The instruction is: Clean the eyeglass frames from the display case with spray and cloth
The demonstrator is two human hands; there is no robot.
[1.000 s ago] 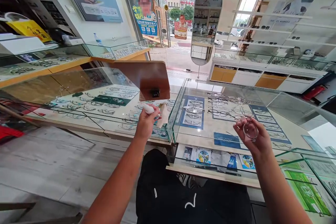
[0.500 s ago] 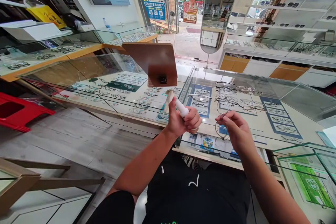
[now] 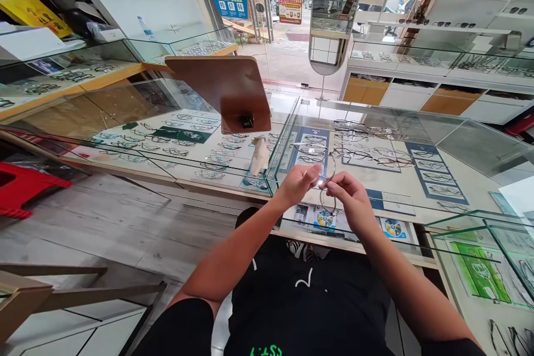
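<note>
I sit at a glass display counter with both hands raised over its near edge. A pair of thin metal-framed eyeglasses hangs between them. My right hand grips the frame from the right. My left hand pinches its upper rim from the left, fingertips almost touching the right hand. A crumpled whitish cloth lies on the counter glass just left of my left hand, apart from it. Whether a small white bottle lies with it is unclear.
A brown-backed tabletop mirror stands on the counter beyond the cloth. Several spectacle frames lie in rows under the glass. A red stool stands on the floor at left, and a wooden frame sits low left. Shelves of sunglasses line the far right wall.
My left hand has let go of the cloth and white bottle it held and has moved right to meet the right hand on the glasses. The view has tilted down a little.
</note>
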